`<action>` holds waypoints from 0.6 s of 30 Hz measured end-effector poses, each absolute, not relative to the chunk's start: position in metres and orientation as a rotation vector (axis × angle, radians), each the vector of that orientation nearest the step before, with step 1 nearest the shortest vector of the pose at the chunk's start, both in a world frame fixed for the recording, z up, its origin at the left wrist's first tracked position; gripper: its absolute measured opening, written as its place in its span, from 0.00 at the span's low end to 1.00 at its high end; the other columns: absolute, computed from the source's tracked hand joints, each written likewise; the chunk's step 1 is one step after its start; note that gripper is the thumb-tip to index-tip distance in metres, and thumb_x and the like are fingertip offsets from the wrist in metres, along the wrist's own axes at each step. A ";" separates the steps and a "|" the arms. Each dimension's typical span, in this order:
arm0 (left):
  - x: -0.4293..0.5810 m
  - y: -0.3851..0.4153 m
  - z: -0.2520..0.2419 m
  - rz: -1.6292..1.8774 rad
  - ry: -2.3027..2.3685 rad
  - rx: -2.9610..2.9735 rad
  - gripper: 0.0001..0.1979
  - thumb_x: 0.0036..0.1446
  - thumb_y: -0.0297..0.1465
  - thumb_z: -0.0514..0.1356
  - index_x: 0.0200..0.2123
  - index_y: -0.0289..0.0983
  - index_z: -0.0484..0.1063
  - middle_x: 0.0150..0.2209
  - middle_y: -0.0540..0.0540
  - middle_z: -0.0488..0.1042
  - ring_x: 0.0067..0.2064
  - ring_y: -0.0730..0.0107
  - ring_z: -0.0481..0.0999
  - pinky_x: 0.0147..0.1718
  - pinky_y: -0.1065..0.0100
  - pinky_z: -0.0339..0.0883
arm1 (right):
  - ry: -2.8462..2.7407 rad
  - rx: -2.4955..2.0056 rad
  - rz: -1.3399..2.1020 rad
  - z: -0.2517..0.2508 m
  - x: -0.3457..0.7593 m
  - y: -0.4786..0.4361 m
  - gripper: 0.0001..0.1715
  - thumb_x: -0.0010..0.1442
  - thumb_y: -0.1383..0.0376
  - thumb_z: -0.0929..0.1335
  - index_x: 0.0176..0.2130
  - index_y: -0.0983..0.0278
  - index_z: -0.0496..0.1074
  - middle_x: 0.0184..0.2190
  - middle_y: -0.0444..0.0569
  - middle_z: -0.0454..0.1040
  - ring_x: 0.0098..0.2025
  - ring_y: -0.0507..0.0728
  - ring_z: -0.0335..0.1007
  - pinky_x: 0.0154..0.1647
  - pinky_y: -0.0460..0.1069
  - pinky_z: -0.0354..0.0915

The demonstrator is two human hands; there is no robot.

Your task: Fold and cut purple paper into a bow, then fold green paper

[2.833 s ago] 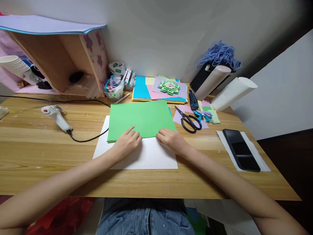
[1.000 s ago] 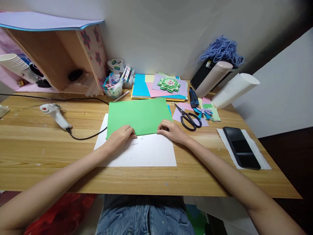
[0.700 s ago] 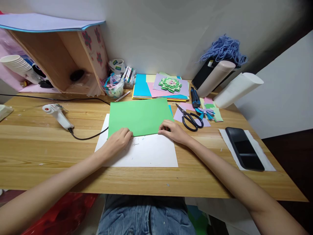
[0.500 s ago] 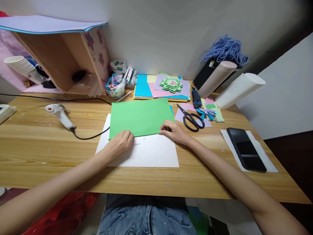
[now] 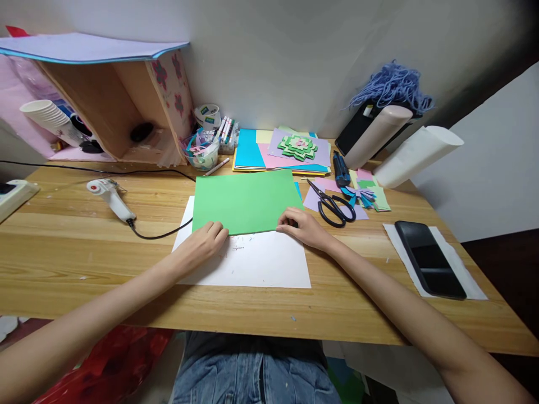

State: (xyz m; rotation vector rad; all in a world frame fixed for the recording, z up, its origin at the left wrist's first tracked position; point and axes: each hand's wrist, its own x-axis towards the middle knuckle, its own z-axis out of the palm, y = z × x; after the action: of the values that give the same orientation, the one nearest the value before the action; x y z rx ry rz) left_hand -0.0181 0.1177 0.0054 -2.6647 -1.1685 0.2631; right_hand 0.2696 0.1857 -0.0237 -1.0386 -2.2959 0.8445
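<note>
A green sheet [image 5: 246,201] lies over a white paper sheet [image 5: 256,266] on the wooden table. My left hand [image 5: 207,242] is closed on the front left edge of the green sheet, its fingers bent together. At the front right corner, my right hand [image 5: 300,224] pinches the same sheet between thumb and fingers. Black-handled scissors [image 5: 332,205] rest just right of the green sheet. Behind it, a layered green paper flower [image 5: 298,146] sits on a stack of coloured paper [image 5: 248,151].
A white glue gun [image 5: 110,197] with a black cord is at left, below a cardboard box [image 5: 170,106]. A tub of scraps [image 5: 204,152] and markers stand behind. At right are a blue cutter [image 5: 341,169], paper rolls [image 5: 419,156] and a phone [image 5: 429,258].
The view has shifted slightly, so the whole scene sits a little further right. My hands keep their hold on the green sheet, with the left hand moved very slightly along its edge.
</note>
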 end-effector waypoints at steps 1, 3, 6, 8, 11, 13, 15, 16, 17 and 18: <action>-0.019 0.117 0.006 0.247 -1.167 -2.673 0.13 0.56 0.15 0.45 0.35 0.31 0.67 0.34 0.40 0.68 0.34 0.61 0.67 0.33 0.63 0.60 | -2.294 -1.040 0.845 -0.023 0.269 0.186 0.07 0.57 0.64 0.67 0.28 0.63 0.68 0.26 0.45 0.65 0.31 0.53 0.61 0.33 0.48 0.58; -0.020 0.113 0.008 0.254 -1.197 -2.671 0.14 0.55 0.14 0.45 0.34 0.31 0.67 0.33 0.40 0.68 0.33 0.62 0.67 0.32 0.63 0.61 | -2.291 -1.040 0.842 -0.022 0.269 0.185 0.07 0.57 0.64 0.67 0.28 0.63 0.68 0.26 0.45 0.65 0.31 0.53 0.61 0.32 0.48 0.58; -0.022 0.107 0.013 0.294 -1.289 -2.634 0.13 0.55 0.14 0.46 0.33 0.31 0.68 0.31 0.40 0.68 0.32 0.62 0.67 0.31 0.64 0.61 | -2.294 -1.029 0.837 -0.022 0.269 0.185 0.07 0.57 0.63 0.67 0.28 0.63 0.68 0.26 0.45 0.66 0.31 0.53 0.61 0.32 0.48 0.58; -0.028 0.106 0.013 0.261 -1.374 -2.638 0.13 0.55 0.15 0.46 0.34 0.31 0.68 0.32 0.40 0.67 0.33 0.62 0.68 0.31 0.64 0.62 | -2.295 -1.020 0.840 -0.023 0.269 0.186 0.07 0.57 0.63 0.67 0.28 0.63 0.68 0.26 0.45 0.66 0.31 0.53 0.61 0.32 0.48 0.58; -0.040 0.108 0.008 0.073 -1.529 -2.731 0.12 0.58 0.19 0.46 0.37 0.32 0.67 0.34 0.41 0.67 0.35 0.63 0.68 0.34 0.64 0.62 | -2.295 -1.009 0.837 -0.025 0.270 0.186 0.07 0.57 0.63 0.67 0.29 0.63 0.69 0.26 0.45 0.66 0.31 0.53 0.61 0.32 0.48 0.58; -0.048 0.112 0.004 -0.105 -1.645 -2.826 0.11 0.60 0.24 0.45 0.38 0.34 0.66 0.35 0.43 0.67 0.36 0.64 0.68 0.35 0.65 0.62 | -2.300 -0.996 0.825 -0.026 0.271 0.186 0.06 0.57 0.64 0.67 0.29 0.63 0.69 0.27 0.45 0.67 0.31 0.53 0.61 0.32 0.48 0.58; -0.053 0.116 0.001 -0.247 -1.759 -2.901 0.10 0.61 0.28 0.45 0.37 0.36 0.66 0.35 0.44 0.68 0.37 0.64 0.68 0.36 0.64 0.62 | -2.308 -0.978 0.817 -0.026 0.271 0.185 0.06 0.58 0.64 0.67 0.29 0.63 0.69 0.27 0.46 0.67 0.32 0.54 0.61 0.33 0.48 0.58; -0.055 0.117 0.001 -0.291 -1.809 -2.923 0.10 0.61 0.29 0.46 0.37 0.36 0.66 0.35 0.44 0.68 0.37 0.64 0.68 0.36 0.64 0.62 | -2.311 -0.972 0.814 -0.025 0.271 0.185 0.06 0.58 0.63 0.67 0.29 0.63 0.69 0.27 0.46 0.67 0.32 0.54 0.61 0.33 0.48 0.58; -0.056 0.119 0.001 -0.314 -1.855 -2.933 0.10 0.60 0.30 0.46 0.36 0.36 0.66 0.35 0.44 0.69 0.37 0.64 0.68 0.36 0.64 0.62 | -2.313 -0.969 0.811 -0.025 0.270 0.184 0.07 0.58 0.63 0.67 0.29 0.63 0.69 0.27 0.46 0.67 0.32 0.54 0.62 0.34 0.48 0.59; -0.057 0.120 0.002 -0.322 -1.901 -2.932 0.10 0.60 0.31 0.46 0.35 0.36 0.66 0.35 0.44 0.69 0.37 0.63 0.69 0.35 0.64 0.62 | -2.315 -0.969 0.808 -0.024 0.270 0.184 0.07 0.58 0.63 0.66 0.29 0.63 0.69 0.27 0.46 0.67 0.32 0.54 0.62 0.34 0.48 0.59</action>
State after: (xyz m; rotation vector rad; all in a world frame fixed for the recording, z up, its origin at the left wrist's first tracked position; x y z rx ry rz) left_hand -0.0565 0.1196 0.0015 -2.9319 -1.9006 -0.3218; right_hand 0.2701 0.1838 -0.0243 -0.9693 -2.3147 0.8078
